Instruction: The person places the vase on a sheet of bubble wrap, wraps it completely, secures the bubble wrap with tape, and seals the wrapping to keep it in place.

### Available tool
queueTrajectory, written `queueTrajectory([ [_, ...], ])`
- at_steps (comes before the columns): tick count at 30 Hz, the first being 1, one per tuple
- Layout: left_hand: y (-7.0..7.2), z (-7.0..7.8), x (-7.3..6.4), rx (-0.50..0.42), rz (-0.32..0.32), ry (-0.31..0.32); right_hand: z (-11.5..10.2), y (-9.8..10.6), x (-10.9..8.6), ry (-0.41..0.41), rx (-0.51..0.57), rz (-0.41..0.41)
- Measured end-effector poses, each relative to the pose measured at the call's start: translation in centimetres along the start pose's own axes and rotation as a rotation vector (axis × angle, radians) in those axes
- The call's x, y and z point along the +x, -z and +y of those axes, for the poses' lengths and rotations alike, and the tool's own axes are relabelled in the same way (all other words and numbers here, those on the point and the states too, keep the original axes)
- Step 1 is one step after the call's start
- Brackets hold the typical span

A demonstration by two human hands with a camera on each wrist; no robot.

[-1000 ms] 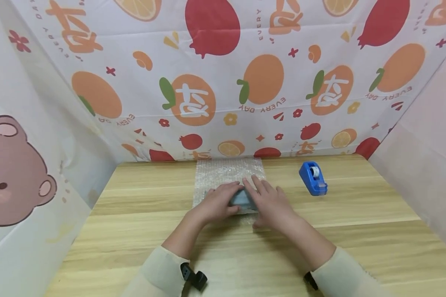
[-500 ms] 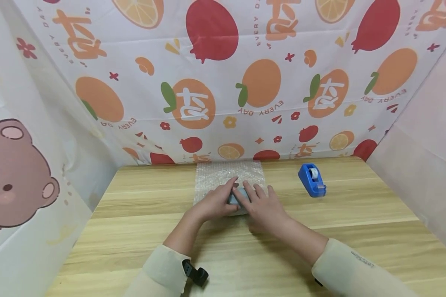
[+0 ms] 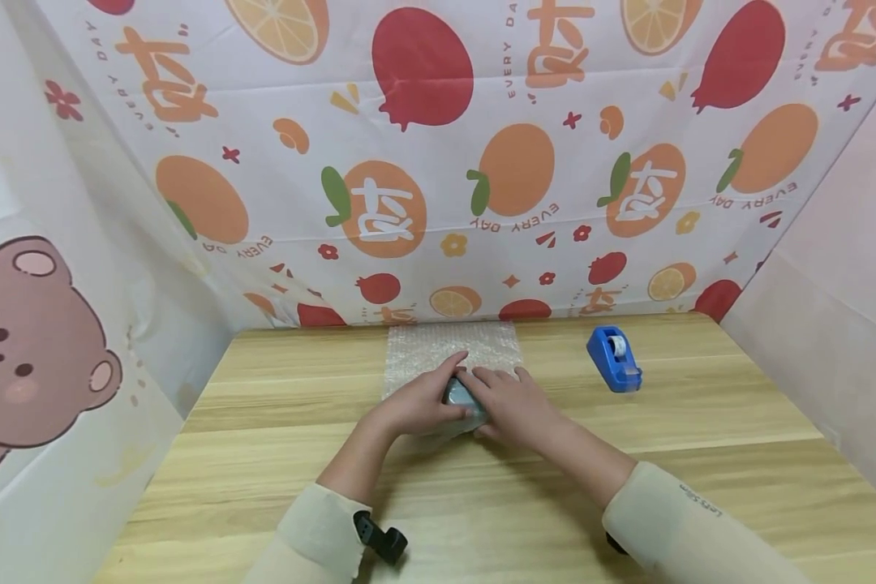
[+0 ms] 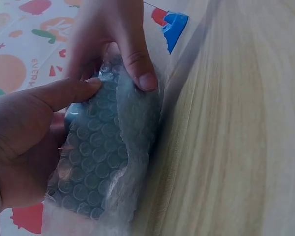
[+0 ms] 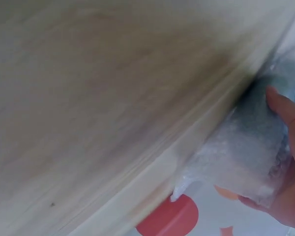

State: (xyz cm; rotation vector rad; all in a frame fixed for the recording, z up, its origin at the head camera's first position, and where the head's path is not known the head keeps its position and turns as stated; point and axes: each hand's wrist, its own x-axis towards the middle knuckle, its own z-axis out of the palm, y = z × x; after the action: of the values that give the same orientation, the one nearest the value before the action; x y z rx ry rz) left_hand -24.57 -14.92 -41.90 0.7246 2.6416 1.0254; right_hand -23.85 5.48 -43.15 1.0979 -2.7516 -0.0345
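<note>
Head view: right hand (image 3: 520, 410) moves nearer left hand (image 3: 418, 404), both pinching bubble wrap (image 3: 474, 345), seemingly tightening it around a bluish object (image 3: 459, 394).

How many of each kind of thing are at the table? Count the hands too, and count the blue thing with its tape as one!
Hands: 2 (left hand and right hand)
Bubble wrap sheet: 1
Blue-grey object inside the wrap: 1
Blue tape dispenser, tape included: 1
Total: 5
</note>
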Motion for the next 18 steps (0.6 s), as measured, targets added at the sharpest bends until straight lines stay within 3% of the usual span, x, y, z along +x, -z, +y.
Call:
queueTrajectory([
  [5,0.1,0.3,-0.2,0.026,-0.002,-0.015,0.7,0.2,0.2,-0.006,0.125,-0.039],
  [13,-0.6,0.7,-0.7,0.11,0.024,-0.046,1.4,0.6,0.7,-0.078,0.453,-0.135],
  [18,-0.7,1.8,-1.5,0.242,0.043,-0.072,2.3,1.1,1.4,-0.093,0.508,-0.183],
])
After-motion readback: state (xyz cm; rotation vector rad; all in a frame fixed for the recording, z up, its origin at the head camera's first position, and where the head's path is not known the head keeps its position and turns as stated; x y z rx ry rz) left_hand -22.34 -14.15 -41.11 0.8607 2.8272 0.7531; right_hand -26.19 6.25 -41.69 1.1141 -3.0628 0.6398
